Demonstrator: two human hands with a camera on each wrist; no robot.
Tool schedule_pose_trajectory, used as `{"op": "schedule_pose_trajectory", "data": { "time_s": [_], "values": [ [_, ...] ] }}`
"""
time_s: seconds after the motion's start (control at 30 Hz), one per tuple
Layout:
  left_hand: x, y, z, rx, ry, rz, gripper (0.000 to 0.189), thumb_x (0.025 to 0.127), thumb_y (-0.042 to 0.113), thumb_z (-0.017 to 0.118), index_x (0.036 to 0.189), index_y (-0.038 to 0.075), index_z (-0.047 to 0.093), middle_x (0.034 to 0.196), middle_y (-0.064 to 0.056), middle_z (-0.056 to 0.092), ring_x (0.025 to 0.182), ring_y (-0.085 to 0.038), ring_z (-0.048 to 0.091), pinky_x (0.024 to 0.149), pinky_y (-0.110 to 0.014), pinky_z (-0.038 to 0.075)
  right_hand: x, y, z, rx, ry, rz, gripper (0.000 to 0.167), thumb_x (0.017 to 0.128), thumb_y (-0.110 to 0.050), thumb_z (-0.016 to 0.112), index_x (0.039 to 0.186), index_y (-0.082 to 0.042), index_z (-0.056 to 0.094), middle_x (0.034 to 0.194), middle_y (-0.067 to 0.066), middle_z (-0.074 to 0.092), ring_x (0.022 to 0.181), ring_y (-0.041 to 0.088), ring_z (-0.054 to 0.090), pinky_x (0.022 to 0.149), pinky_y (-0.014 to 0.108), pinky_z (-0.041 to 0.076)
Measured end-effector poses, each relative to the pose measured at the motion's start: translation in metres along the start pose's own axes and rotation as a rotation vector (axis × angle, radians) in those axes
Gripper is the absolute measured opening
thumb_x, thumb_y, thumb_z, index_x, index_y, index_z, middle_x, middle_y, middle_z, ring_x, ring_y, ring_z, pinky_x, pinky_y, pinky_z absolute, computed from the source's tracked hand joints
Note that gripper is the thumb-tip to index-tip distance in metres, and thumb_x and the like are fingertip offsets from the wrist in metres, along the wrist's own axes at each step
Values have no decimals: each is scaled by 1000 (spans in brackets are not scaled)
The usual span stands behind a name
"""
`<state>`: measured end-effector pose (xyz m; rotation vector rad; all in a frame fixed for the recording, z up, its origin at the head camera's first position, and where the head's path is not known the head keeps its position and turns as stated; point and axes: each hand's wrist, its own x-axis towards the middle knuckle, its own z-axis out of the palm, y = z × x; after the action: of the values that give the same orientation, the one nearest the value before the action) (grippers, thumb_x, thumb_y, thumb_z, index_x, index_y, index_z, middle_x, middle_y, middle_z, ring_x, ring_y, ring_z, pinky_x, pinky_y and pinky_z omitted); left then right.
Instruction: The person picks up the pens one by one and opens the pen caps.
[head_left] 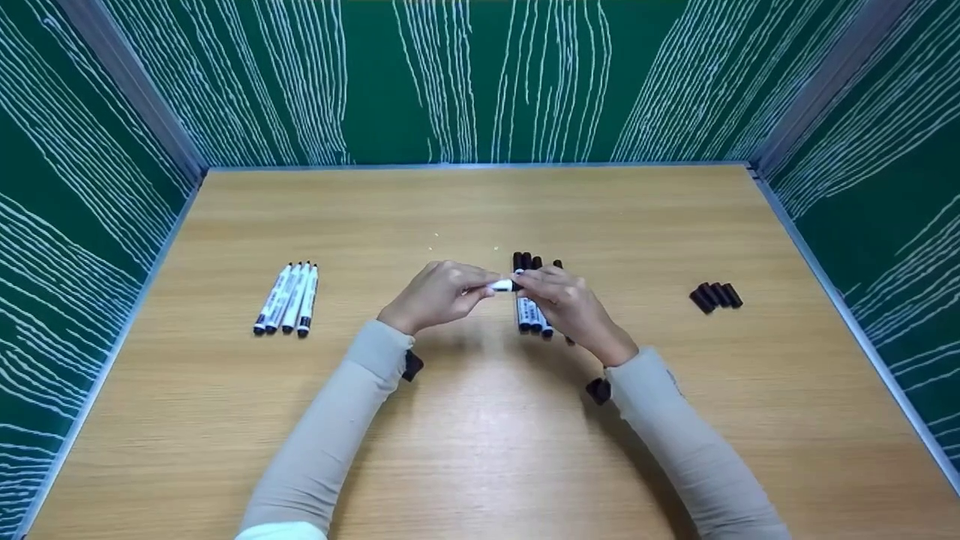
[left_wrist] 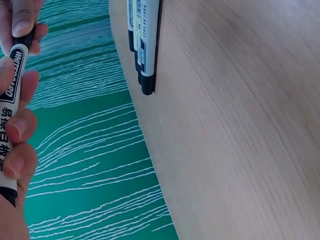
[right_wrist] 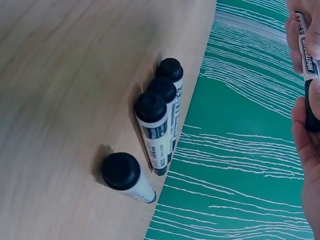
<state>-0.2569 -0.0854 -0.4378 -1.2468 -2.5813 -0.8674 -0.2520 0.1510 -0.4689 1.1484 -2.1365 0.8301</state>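
Note:
A whiteboard marker [head_left: 501,286] is held level between both hands over the middle of the table. My left hand [head_left: 448,294] grips its white barrel [left_wrist: 16,80], fingers wrapped along the printed side. My right hand [head_left: 559,300] pinches the black cap [right_wrist: 311,100] at the other end, thumb and fingers covering part of it. Below the right hand lie several capped markers [head_left: 533,316], three side by side and another [right_wrist: 132,182] a little apart, partly hidden by the hand in the head view.
On the left, several uncapped markers [head_left: 287,300] lie in a row with their tips pointing away. Several loose black caps [head_left: 716,296] lie grouped at the right. Green walls [head_left: 375,82] with white streaks enclose the wooden table [head_left: 480,450] at the back and sides.

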Motion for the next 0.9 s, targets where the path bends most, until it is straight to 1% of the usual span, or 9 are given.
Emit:
{"op": "schedule_pose_trajectory", "data": {
  "time_s": [0.13,0.23,0.37,0.47,0.57,0.73,0.9],
  "values": [
    [1,-1,0,-25,-14,-21,27,96,21,59,118,8,69,115,-7,70,97,-17,70,80,-24,56,0,-1,0,-33,2,-2,32,78,6,74,109,1,71,96,17,73,82,27,68,71,24,58],
    [2,-1,0,-65,-21,-33,28,97,21,58,119,9,68,114,-7,71,89,-14,69,75,-22,55,0,-2,0,-56,10,-16,29,79,4,73,108,2,71,97,17,73,83,27,68,72,25,58],
    [1,-1,0,-111,-33,-67,29,98,23,56,122,11,67,117,-6,70,76,-10,63,69,-21,52,2,-4,-2,-64,8,-24,27,81,3,72,108,1,71,99,16,73,85,28,68,74,26,58],
    [0,0,-1,-121,-43,-86,29,98,24,55,122,12,67,117,-5,70,72,-9,60,66,-19,50,3,-5,-3,-68,4,-28,29,80,3,72,109,0,71,99,16,73,86,27,68,74,25,58],
    [0,0,-2,-138,-52,-86,30,99,25,54,122,11,67,115,-5,71,69,-8,58,64,-19,49,3,-5,-3,-82,12,-44,29,79,3,74,108,0,71,98,15,73,86,27,68,74,25,58],
    [0,-1,-4,-234,-68,-112,30,99,22,54,121,7,67,107,-7,72,66,-8,55,59,-19,47,3,-4,-5,-122,25,-96,29,77,4,75,105,0,72,98,15,74,86,28,69,76,28,58],
    [2,-2,-4,-323,-93,-152,29,99,19,53,120,5,67,99,-7,72,65,-7,53,55,-18,42,4,-4,-8,-174,-1,-119,29,78,4,74,107,-1,72,99,12,74,88,25,69,77,28,57]
  ]
}}
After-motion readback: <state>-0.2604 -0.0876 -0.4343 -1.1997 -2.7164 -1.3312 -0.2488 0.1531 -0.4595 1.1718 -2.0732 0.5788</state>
